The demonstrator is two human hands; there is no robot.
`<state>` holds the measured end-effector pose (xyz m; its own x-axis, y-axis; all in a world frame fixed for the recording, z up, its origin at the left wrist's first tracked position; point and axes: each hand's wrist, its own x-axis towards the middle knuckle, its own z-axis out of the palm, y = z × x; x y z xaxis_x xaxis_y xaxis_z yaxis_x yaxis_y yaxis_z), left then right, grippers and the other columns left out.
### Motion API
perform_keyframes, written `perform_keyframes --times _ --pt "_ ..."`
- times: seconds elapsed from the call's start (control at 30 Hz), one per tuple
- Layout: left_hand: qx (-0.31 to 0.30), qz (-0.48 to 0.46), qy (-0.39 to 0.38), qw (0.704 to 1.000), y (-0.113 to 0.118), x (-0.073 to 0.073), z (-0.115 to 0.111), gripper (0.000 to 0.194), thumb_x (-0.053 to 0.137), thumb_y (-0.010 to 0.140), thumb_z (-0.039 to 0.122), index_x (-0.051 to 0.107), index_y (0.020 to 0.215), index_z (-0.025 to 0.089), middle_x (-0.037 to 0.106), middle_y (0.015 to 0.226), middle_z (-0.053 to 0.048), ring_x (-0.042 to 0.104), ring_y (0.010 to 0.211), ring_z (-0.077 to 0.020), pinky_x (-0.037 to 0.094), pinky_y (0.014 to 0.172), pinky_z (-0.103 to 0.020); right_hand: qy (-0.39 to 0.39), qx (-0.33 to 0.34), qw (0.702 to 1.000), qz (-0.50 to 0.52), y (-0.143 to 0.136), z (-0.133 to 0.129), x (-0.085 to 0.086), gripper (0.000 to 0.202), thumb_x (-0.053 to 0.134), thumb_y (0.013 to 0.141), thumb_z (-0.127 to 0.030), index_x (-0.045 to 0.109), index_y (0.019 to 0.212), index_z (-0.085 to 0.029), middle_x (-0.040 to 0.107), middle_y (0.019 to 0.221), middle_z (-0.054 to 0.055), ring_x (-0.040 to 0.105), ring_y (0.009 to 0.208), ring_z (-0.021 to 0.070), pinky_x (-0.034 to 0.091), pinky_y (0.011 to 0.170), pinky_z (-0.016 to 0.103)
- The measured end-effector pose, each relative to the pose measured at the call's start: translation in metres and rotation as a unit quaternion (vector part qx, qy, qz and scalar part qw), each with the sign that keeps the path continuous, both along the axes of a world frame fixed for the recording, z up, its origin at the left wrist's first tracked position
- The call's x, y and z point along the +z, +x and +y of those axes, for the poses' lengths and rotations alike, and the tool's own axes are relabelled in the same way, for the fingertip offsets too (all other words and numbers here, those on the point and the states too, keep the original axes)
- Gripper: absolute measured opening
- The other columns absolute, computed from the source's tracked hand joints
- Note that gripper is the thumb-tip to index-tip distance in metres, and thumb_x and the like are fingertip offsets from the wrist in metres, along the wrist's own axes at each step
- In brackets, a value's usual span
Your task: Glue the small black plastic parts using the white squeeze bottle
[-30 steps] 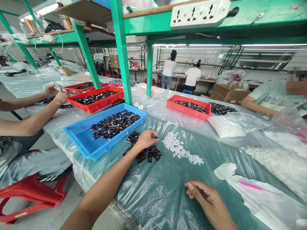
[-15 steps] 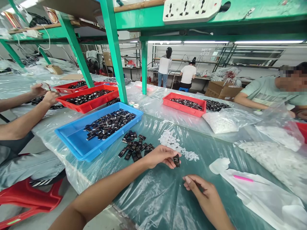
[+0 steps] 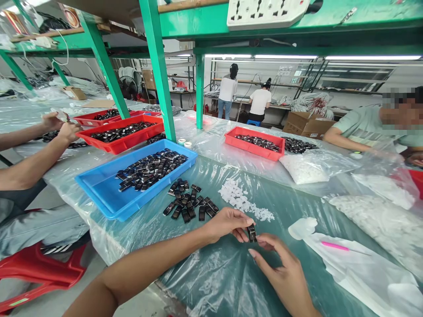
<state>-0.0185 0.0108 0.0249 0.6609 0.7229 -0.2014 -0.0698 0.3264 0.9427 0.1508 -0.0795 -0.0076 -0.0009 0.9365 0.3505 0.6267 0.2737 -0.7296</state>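
Between the thumb and fingers of my left hand (image 3: 228, 224) is a small glossy black plastic part (image 3: 251, 233), held upright above the plastic-covered table. My right hand (image 3: 284, 268) is just to the right of it, thumb and forefinger apart; a fingertip is at the part's lower right edge, though I cannot tell whether it presses on it. Behind my left wrist lies a loose pile of similar black parts (image 3: 188, 202). Small white pieces (image 3: 236, 196) are scattered on the table beyond my hands.
A blue tray (image 3: 99, 200) of black parts stands at left, with red trays (image 3: 122, 149) behind. Another red tray (image 3: 254, 149) is farther back. Right are bags of white pieces (image 3: 304, 169) and a pink-handled pick (image 3: 335, 245) on white sheeting. Co-workers sit left and right; a green post (image 3: 158, 75) rises ahead.
My left hand has moved slightly right and down with the black part. My right hand has come up to it, its thumb and forefinger spreading apart.
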Motion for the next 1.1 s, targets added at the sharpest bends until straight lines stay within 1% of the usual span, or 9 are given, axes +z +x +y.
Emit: perform_keyframes --times 0.1,0.17,0.33,0.47,0.57,0.73,0.9,1.0,1.1 --pt "0.008 0.004 -0.018 1.0 0.005 -0.004 -0.003 0.044 0.073 0.06 0.048 0.065 0.079 0.01 0.065 0.064 -0.005 0.059 0.051 -0.0104 0.044 0.05 -0.021 0.029 0.001 0.999 -0.015 -0.001 -0.001 0.0 0.02 0.061 0.078 -0.031 0.056 0.096 -0.026 0.061 0.095 0.003 0.059 0.083 0.0187 0.047 0.073 0.028" --pt "0.01 0.005 -0.022 1.0 0.007 -0.008 -0.004 0.043 0.073 0.059 0.049 0.062 0.074 0.01 0.065 0.065 -0.005 0.058 0.051 -0.0099 0.043 0.05 -0.021 0.026 0.001 1.0 -0.004 0.0 -0.002 0.0 0.017 0.059 0.08 -0.03 0.056 0.096 -0.026 0.061 0.094 0.003 0.059 0.083 0.0182 0.047 0.074 0.028" --pt "0.005 -0.006 -0.01 1.0 0.007 -0.012 -0.003 0.044 0.067 0.065 0.052 0.057 0.069 0.01 0.067 0.068 -0.007 0.056 0.05 -0.0084 0.042 0.049 -0.019 -0.071 -0.044 0.99 0.111 0.003 -0.001 -0.003 0.022 0.056 0.081 -0.037 0.059 0.1 -0.024 0.065 0.094 0.004 0.06 0.088 0.0197 0.047 0.076 0.028" --pt "-0.002 -0.02 -0.01 1.0 0.006 -0.009 -0.004 0.048 0.057 0.073 0.057 0.06 0.073 0.008 0.068 0.07 -0.009 0.056 0.05 -0.0089 0.043 0.051 -0.021 -0.112 -0.047 0.969 0.215 0.007 0.004 -0.002 0.026 0.058 0.079 -0.04 0.062 0.096 -0.021 0.067 0.088 0.004 0.062 0.082 0.0193 0.047 0.077 0.028" --pt "-0.002 -0.026 -0.009 1.0 0.005 -0.007 -0.004 0.05 0.054 0.076 0.057 0.063 0.076 0.008 0.068 0.071 -0.01 0.057 0.052 -0.0093 0.044 0.053 -0.022 -0.135 -0.053 0.954 0.262 0.008 0.006 -0.001 0.028 0.06 0.077 -0.042 0.063 0.094 -0.021 0.068 0.082 0.003 0.062 0.076 0.0186 0.048 0.075 0.028" --pt "-0.006 -0.025 -0.002 1.0 0.004 -0.003 -0.005 0.05 0.057 0.073 0.057 0.064 0.074 0.008 0.068 0.073 -0.01 0.056 0.052 -0.0095 0.045 0.056 -0.024 -0.155 -0.058 0.938 0.303 0.009 0.007 0.0 0.03 0.062 0.075 -0.044 0.064 0.093 -0.02 0.068 0.082 0.003 0.063 0.076 0.0185 0.048 0.076 0.028" --pt "-0.013 -0.016 0.009 1.0 0.004 -0.003 -0.005 0.05 0.056 0.074 0.057 0.065 0.076 0.008 0.067 0.076 -0.011 0.056 0.054 -0.0097 0.046 0.058 -0.025 -0.164 -0.052 0.935 0.309 0.01 0.008 0.0 0.03 0.06 0.077 -0.045 0.064 0.093 -0.02 0.068 0.08 0.003 0.063 0.075 0.0182 0.048 0.076 0.028" --pt "-0.013 -0.005 0.045 0.999 0.004 -0.007 -0.004 0.048 0.055 0.077 0.054 0.065 0.089 0.008 0.067 0.082 -0.012 0.057 0.058 -0.0104 0.046 0.059 -0.025 -0.155 -0.056 0.939 0.302 0.01 0.009 -0.001 0.029 0.06 0.077 -0.044 0.064 0.094 -0.021 0.068 0.08 0.003 0.063 0.076 0.0182 0.048 0.076 0.028" --pt "0.009 0.034 0.168 0.985 0.003 -0.009 -0.006 0.047 0.061 0.076 0.045 0.06 0.11 0.014 0.065 0.097 -0.011 0.058 0.068 -0.0127 0.046 0.062 -0.024 -0.127 -0.05 0.953 0.27 0.012 0.008 -0.002 0.027 0.062 0.076 -0.041 0.063 0.094 -0.022 0.067 0.085 0.003 0.062 0.081 0.0188 0.048 0.076 0.028"
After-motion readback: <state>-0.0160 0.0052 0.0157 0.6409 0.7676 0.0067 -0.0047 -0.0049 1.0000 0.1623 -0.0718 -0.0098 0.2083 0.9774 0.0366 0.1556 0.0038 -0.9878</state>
